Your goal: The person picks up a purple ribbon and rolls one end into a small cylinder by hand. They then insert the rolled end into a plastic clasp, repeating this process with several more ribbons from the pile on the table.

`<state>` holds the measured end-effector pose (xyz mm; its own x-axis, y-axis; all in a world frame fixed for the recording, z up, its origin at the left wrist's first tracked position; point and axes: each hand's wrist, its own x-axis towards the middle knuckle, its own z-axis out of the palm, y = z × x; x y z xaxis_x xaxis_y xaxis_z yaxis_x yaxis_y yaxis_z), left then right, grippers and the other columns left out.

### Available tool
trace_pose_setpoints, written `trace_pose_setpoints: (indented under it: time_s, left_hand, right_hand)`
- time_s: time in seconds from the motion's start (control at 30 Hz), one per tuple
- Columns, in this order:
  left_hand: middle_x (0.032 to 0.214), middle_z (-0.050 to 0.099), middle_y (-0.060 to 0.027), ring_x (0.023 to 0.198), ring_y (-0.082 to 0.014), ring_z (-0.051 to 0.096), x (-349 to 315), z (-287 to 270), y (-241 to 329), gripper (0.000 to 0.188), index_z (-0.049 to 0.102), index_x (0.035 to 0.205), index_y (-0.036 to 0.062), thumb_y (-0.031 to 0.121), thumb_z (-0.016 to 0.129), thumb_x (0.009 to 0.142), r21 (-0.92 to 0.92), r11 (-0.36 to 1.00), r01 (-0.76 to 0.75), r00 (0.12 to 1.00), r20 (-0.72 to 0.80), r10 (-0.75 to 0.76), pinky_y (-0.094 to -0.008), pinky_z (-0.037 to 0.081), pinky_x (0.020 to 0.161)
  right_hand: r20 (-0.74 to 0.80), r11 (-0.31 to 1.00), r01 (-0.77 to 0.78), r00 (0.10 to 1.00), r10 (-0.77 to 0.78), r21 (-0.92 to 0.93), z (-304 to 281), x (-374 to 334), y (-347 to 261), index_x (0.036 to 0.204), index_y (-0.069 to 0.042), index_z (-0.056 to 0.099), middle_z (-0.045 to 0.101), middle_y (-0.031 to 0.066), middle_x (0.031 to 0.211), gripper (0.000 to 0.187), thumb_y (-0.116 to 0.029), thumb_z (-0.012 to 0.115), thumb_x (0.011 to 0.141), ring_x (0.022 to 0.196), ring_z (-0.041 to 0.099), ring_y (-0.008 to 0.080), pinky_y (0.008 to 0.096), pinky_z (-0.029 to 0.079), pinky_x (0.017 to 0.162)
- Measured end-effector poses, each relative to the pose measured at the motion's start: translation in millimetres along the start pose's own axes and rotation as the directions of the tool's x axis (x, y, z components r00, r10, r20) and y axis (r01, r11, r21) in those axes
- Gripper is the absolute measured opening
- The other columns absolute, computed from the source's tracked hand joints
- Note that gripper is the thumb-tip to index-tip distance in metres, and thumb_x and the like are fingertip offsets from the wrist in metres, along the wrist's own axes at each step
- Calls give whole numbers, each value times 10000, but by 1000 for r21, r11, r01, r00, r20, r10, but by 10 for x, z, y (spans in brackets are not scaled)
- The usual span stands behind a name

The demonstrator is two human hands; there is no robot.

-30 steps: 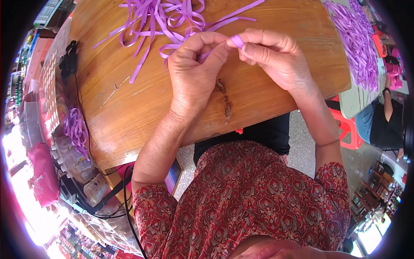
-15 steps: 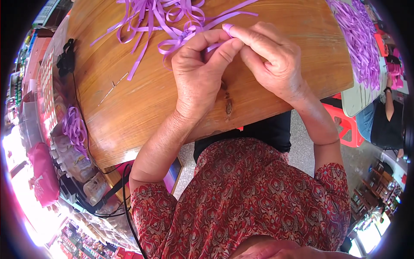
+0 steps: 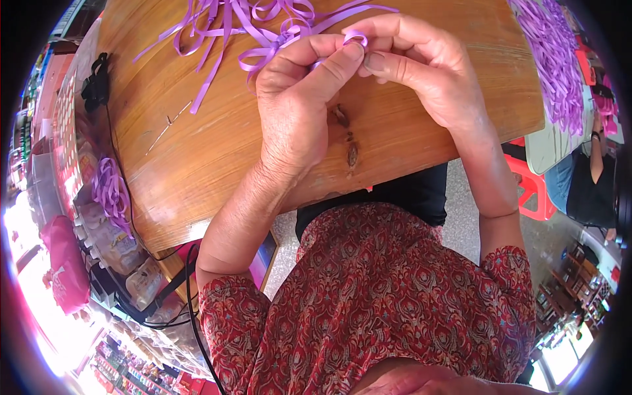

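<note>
A narrow purple ribbon (image 3: 355, 36) is curled into a small loop between my two hands, above the wooden table. My left hand (image 3: 296, 92) pinches it between thumb and forefinger. Thumb and fingers of my right hand (image 3: 421, 69) close on the ribbon at the right side of the loop, touching the left thumb's tip. The ribbon's lower part is mostly hidden behind the left hand. Just beyond the hands, a loose pile of looped and knotted purple ribbons (image 3: 227, 20) lies on the table.
The wooden table (image 3: 197, 164) carries a thin metal hooked tool (image 3: 169, 122) at left. A black cable (image 3: 113, 131) runs along its left edge, near a hanging purple ribbon bunch (image 3: 112, 191). Many purple ribbons (image 3: 550, 66) cover a pale table at right, beside a red stool (image 3: 533, 194).
The ribbon end, which lay over my right fingertip, now stands as a small loop. My right hand has turned and moved slightly right, its thumb now in view; the left hand has shifted slightly left.
</note>
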<state>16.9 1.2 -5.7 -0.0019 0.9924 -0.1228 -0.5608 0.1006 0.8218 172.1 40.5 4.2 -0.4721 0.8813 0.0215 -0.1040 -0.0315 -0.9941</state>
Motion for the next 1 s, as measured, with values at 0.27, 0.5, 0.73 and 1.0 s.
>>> trace_pose_setpoints:
  time_s: [0.27, 0.5, 0.73, 1.0]
  left_hand:
    - [672, 550, 68, 600, 11, 416, 4, -18, 15, 75, 666, 886, 2, 55, 641, 840, 286, 956, -69, 992, -80, 96, -146, 316, 523]
    - [661, 532, 63, 535, -5, 386, 92, -149, 61, 84, 654, 867, 6, 63, 680, 812, 228, 971, 68, 997, 28, -76, -161, 276, 465]
    - [631, 500, 62, 479, -12, 327, 133, -173, 80, 123, 638, 899, 6, 71, 687, 805, 137, 975, 177, 980, 68, -187, -172, 221, 426]
    - [653, 516, 72, 539, 15, 393, 104, -113, 60, 114, 624, 873, 17, 60, 695, 795, 158, 984, 85, 996, -40, -80, -137, 281, 475]
  right_hand:
    - [197, 414, 446, 832, -519, -793, 58, -27, -72, 1032, -30, 639, 639, 88, 907, 269, 10, 664, 767, 911, 608, 211, 250, 455, 831]
    - [509, 188, 662, 700, -500, -726, -55, 62, -440, 993, 25, 628, 605, 72, 844, 257, -7, 624, 738, 707, 562, 199, 295, 424, 631]
    - [422, 207, 642, 679, -601, -738, -147, 164, -326, 921, -7, 653, 612, 73, 766, 240, -16, 716, 690, 689, 592, 212, 297, 457, 602]
    - [223, 486, 481, 839, -496, -730, -95, 124, -291, 877, -24, 654, 634, 100, 793, 177, -27, 722, 715, 726, 621, 234, 293, 486, 647]
